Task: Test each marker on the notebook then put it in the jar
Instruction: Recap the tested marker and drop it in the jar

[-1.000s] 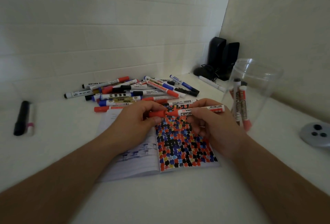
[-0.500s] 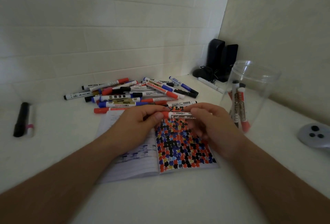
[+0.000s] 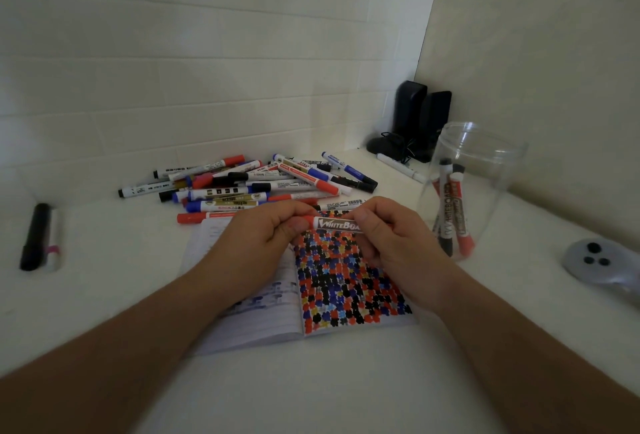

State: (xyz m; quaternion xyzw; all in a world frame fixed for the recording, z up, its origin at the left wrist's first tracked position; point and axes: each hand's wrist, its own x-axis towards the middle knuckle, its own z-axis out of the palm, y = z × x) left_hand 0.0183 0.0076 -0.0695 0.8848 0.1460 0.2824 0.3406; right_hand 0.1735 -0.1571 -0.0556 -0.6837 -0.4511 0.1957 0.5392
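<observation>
Hands meeting over the notebook [image 3: 346, 281]: I'm pinching the red cap end of a whiteboard marker [image 3: 337, 225] with my left hand [image 3: 258, 243], my right hand [image 3: 391, 239] curling round the barrel, marker held level just above the dotted page. Jar [image 3: 485, 156] standing right of the notebook, holding several markers. Marker pile [image 3: 256, 184] lying behind on the tabletop [image 3: 311, 381].

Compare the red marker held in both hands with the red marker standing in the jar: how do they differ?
The held marker lies roughly level above the notebook, gripped by the left hand and right hand; the jar marker leans nearly upright inside the jar, untouched. The held one is mostly hidden by fingers; the jar one shows nearly its full length. Both have white barrels printed "Whiteboard" and red ends.
</observation>
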